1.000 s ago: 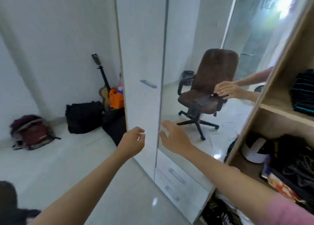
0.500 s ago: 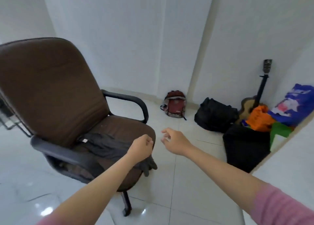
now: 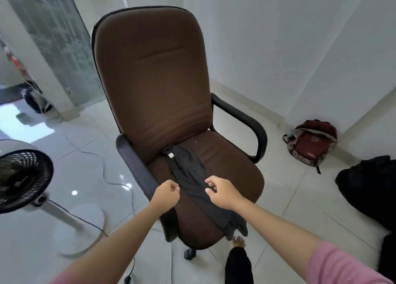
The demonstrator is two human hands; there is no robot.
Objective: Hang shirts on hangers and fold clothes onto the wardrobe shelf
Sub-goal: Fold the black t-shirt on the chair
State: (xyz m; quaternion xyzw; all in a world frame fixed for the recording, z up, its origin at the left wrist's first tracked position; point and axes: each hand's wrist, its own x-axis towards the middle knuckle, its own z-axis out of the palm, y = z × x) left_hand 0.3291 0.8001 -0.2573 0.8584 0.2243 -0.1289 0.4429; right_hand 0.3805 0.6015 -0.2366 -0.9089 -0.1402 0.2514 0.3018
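A dark grey garment lies in a long strip across the seat of a brown office chair, one end hanging over the seat's front edge. My left hand hovers just left of the garment, fingers curled in with nothing in them. My right hand is over the garment's middle, fingers bent and pinched near the cloth; I cannot tell whether it grips it. No hanger or wardrobe is in view.
A standing fan and its cable are on the floor at left. A red backpack leans against the right wall, and a black bag lies at the right edge. My foot is under the seat front.
My view has swung from the wardrobe to the chair, which now stands straight ahead. Both hands have come in over the seat, close to the dark garment.
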